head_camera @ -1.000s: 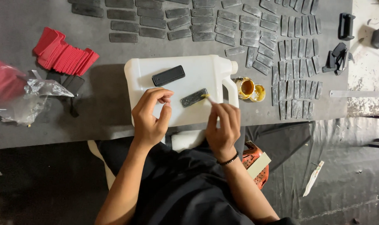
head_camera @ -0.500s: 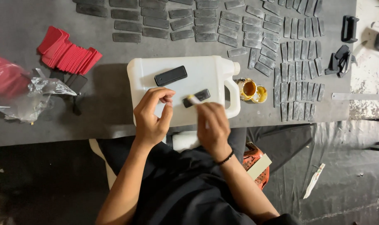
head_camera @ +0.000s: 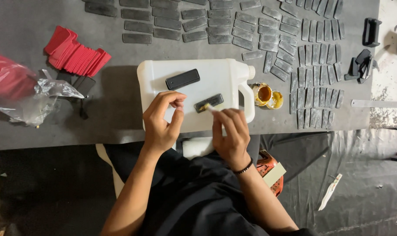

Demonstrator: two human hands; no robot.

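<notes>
Dark grey worktop (head_camera: 120, 122) beneath both hands, spread with rows of flat grey strips (head_camera: 294, 48) well beyond the fingertips. White plastic jerrycan (head_camera: 216, 72) laid flat right under the fingers, used as a working surface. Far off past the left hand: a fanned stack of red pieces (head_camera: 76, 54) and a crumpled clear bag (head_camera: 37, 100). Just beyond the right hand, past the can's handle: an open little tin of amber glue (head_camera: 263, 94).

Left hand (head_camera: 161, 124) curled on the can, thumb and forefinger drawn narrow, just beside the near end of a small dark strip (head_camera: 210, 102); touching it or not, impossible to tell, and nothing seen between the tips. Right hand (head_camera: 231, 135) pinched closed around a thin brush (head_camera: 208, 107), tip down on that strip. A second black piece (head_camera: 182, 79) lying loose on the can, just past the left fingertips.

Step in hand, by the look of it: brushing glue onto the small strip. Next move likely calling for an even stroke along its length, with the strip kept from sliding.

Against half a second ago: right hand moved up from nearer the body, brush brought back onto the strip; left hand and strip much as they were.
</notes>
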